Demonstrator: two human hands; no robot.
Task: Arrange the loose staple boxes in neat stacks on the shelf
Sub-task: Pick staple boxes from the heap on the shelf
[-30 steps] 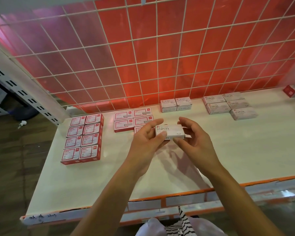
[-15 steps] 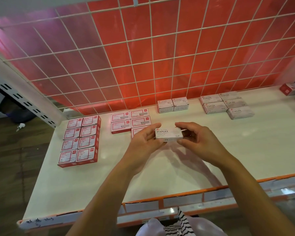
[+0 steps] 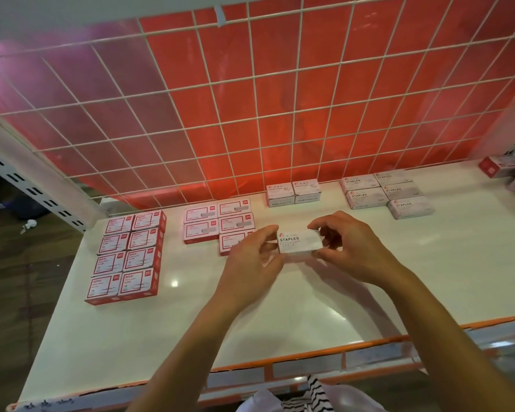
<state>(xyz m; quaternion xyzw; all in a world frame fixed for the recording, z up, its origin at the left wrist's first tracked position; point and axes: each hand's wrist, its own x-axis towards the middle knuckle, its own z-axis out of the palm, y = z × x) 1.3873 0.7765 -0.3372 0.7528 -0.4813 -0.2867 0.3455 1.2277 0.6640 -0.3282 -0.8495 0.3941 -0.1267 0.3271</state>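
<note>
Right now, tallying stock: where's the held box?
Head view, centre: box held by left hand and right hand over the shelf, right of five red boxes.

held box (image 3: 299,243): white-grey, black STAPLES print, small red logo | left boxes (image 3: 125,257): red, white label panels | back-right boxes (image 3: 369,194): pale grey, black print | shelf (image 3: 191,322): cream, orange front edge | wire grid (image 3: 298,73): white, square mesh | back panel (image 3: 324,105): red | cloth (image 3: 317,395): black-white stripes

A white STAPLES box (image 3: 300,244) hovers level, label up, above the shelf (image 3: 191,322).
</note>
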